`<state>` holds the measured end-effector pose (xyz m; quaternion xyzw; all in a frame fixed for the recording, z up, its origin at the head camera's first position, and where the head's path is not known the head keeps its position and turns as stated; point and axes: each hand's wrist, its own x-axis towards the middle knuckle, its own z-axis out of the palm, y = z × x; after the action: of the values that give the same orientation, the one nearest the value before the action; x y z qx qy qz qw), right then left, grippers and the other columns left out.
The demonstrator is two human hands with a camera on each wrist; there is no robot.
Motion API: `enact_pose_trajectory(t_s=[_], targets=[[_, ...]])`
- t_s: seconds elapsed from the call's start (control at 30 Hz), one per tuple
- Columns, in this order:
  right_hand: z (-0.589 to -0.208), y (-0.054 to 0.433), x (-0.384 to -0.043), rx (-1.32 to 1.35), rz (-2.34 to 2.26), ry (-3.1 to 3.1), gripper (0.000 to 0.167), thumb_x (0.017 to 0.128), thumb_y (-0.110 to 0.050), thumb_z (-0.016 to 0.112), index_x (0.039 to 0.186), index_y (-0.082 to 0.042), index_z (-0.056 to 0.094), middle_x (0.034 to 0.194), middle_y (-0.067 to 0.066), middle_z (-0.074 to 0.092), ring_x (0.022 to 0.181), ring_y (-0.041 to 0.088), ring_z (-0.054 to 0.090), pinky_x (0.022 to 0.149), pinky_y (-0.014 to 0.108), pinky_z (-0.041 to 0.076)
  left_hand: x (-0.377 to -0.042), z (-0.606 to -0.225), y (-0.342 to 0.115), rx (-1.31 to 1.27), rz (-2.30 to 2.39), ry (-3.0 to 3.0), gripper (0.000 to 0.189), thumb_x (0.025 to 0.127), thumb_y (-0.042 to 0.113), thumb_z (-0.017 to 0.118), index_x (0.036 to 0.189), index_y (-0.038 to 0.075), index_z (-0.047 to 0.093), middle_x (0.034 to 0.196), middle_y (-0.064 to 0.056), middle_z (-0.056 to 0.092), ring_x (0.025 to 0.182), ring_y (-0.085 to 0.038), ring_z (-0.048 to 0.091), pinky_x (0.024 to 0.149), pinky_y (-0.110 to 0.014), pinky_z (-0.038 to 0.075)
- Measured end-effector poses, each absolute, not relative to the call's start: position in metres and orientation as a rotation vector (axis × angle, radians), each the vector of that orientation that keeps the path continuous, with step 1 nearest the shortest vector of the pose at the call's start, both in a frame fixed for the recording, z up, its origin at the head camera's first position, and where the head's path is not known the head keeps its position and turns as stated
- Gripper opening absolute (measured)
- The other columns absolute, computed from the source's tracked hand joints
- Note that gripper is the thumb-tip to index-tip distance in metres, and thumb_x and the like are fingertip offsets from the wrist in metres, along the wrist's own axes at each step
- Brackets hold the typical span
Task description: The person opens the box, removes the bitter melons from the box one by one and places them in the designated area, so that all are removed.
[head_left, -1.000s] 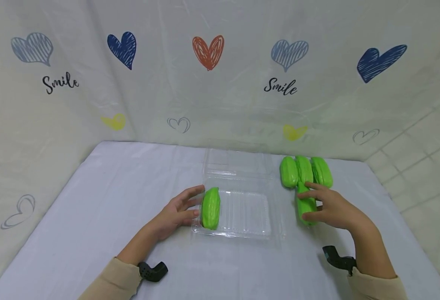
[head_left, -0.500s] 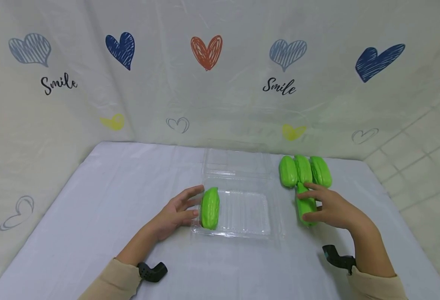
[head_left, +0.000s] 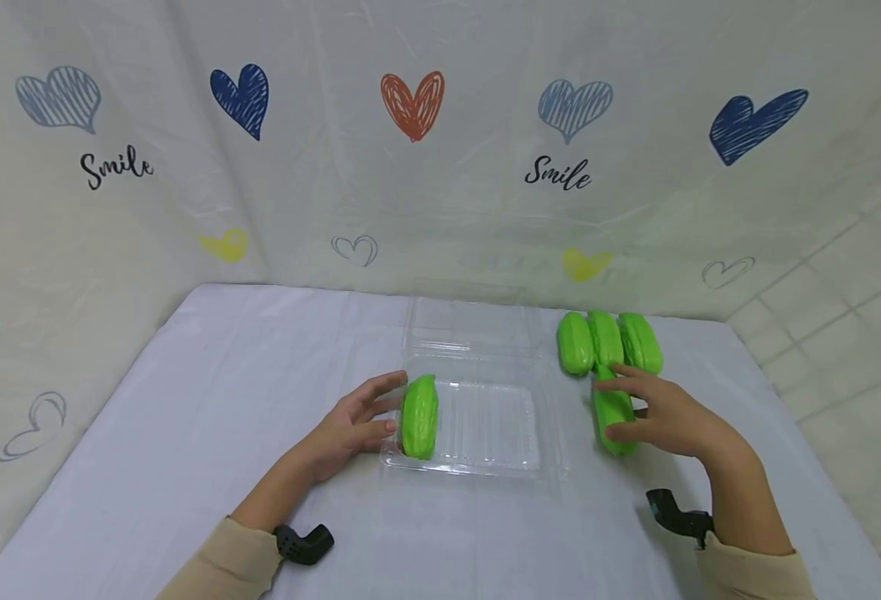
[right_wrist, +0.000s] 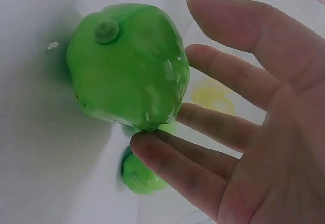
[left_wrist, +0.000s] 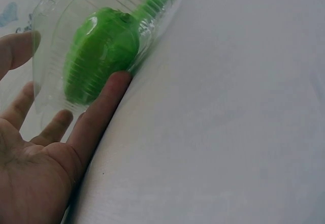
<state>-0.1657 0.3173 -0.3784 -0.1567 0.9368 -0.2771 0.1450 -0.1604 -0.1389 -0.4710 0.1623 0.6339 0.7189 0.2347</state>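
My left hand (head_left: 350, 429) rests at the left side of a clear plastic clamshell box (head_left: 485, 425), its lid folded back. In the left wrist view, the fingers (left_wrist: 99, 112) lie along the box's outer wall, fairly straight. Inside the box, against that wall, lies one shiny green gourd-like vegetable (head_left: 419, 417). On the right, my right hand (head_left: 665, 417) is spread over another green gourd (head_left: 613, 412) on the table. Up close in the right wrist view, fingertips meet this gourd's (right_wrist: 127, 66) side, while the thumb (right_wrist: 223, 16) looks clear of it.
Behind the right hand, three more green gourds (head_left: 575, 343) lie side by side on the white-covered table (head_left: 260, 375). The box lid (head_left: 473, 325) extends back toward a hanging curtain (head_left: 478, 200) with printed hearts. Black wrist cameras (head_left: 305, 544) sit on both arms.
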Motion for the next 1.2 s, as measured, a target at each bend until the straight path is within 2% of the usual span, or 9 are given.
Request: enact_pose_trajectory(t_s=[0.33,0.47,0.6,0.73,0.97,1.2], targets=[[-0.372,0.316,-0.164,-0.469,-0.771,2.77,0.069,0.084,-0.035,0.08,0.142,-0.007,0.053,0.156,0.031,0.027,0.115,0.055,0.057,0.089,0.059,0.051,-0.16,-0.469,-0.139,0.451,1.978,1.739,0.069,0.096,0.009,0.061,0.157,0.018,0.029,0.164,-0.004,0.023,0.149,-0.031,0.028,0.097,-0.045,0.052],[-0.365,0.311,-0.161,-0.491,-0.784,2.812,0.072,0.087,-0.037,0.077,0.147,-0.009,0.048,0.157,0.03,0.027,0.12,0.057,0.053,0.092,0.061,0.049,-0.16,-0.469,-0.14,0.453,1.977,1.744,0.069,0.096,0.012,0.063,0.157,0.019,0.03,0.164,-0.004,0.023,0.149,-0.031,0.028,0.097,-0.045,0.052],[-0.358,0.303,-0.158,-0.483,-0.815,2.826,0.076,0.088,-0.039,0.076,0.151,-0.013,0.044,0.158,0.028,0.027,0.119,0.057,0.054,0.091,0.062,0.049,-0.16,-0.47,-0.14,0.428,1.954,1.765,0.069,0.096,0.013,0.062,0.157,0.022,0.03,0.163,0.0,0.025,0.147,-0.029,0.031,0.097,-0.045,0.051],[-0.355,0.294,-0.158,-0.526,-0.863,2.838,0.075,0.088,-0.038,0.077,0.152,-0.017,0.043,0.158,0.024,0.031,0.122,0.053,0.054,0.093,0.061,0.049,-0.159,-0.469,-0.139,0.411,1.937,1.788,0.069,0.096,0.015,0.062,0.157,0.024,0.03,0.163,0.001,0.026,0.147,-0.028,0.033,0.098,-0.045,0.051],[-0.354,0.277,-0.16,-0.625,-0.973,2.798,0.073,0.087,-0.036,0.077,0.15,-0.02,0.045,0.157,0.012,0.037,0.138,0.039,0.043,0.098,0.056,0.048,-0.161,-0.469,-0.139,0.41,1.938,1.78,0.07,0.096,0.018,0.064,0.157,0.024,0.03,0.163,0.0,0.025,0.146,-0.029,0.033,0.098,-0.046,0.051],[-0.354,0.258,-0.164,-0.711,-1.014,2.776,0.072,0.086,-0.034,0.079,0.149,-0.022,0.047,0.157,0.01,0.039,0.139,0.034,0.042,0.098,0.052,0.05,-0.16,-0.469,-0.139,0.402,1.94,1.776,0.071,0.096,0.016,0.064,0.157,0.022,0.029,0.164,-0.001,0.025,0.147,-0.029,0.033,0.098,-0.044,0.051]])
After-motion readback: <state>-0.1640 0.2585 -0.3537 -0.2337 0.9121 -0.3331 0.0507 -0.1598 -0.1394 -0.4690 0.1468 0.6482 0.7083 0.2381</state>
